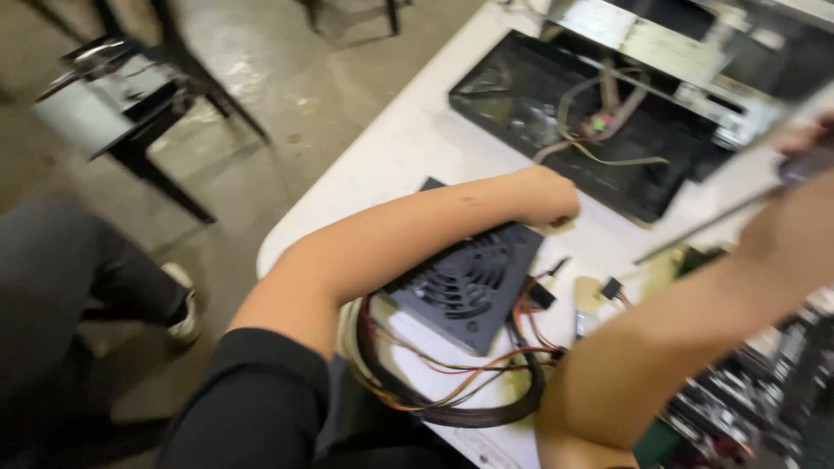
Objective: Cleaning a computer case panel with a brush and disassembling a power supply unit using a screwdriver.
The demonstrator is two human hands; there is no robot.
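My left hand (546, 196) rests curled on the white table (408, 143), its forearm lying across a black power supply box (465, 282) with a round fan grille. What its fingers hold is hidden. My right hand (804, 152) is blurred at the right edge and grips the handle of a long screwdriver (708, 227), whose thin shaft slants down to the left toward the table. A bundle of coloured cables (452, 382) loops out from the power supply near my right forearm.
An open black computer case (565, 104) with loose ribbon wires lies at the back of the table. A circuit board (747, 391) sits at the lower right. Black metal chair legs (165, 104) stand on the concrete floor at left, beside my leg and shoe (182, 313).
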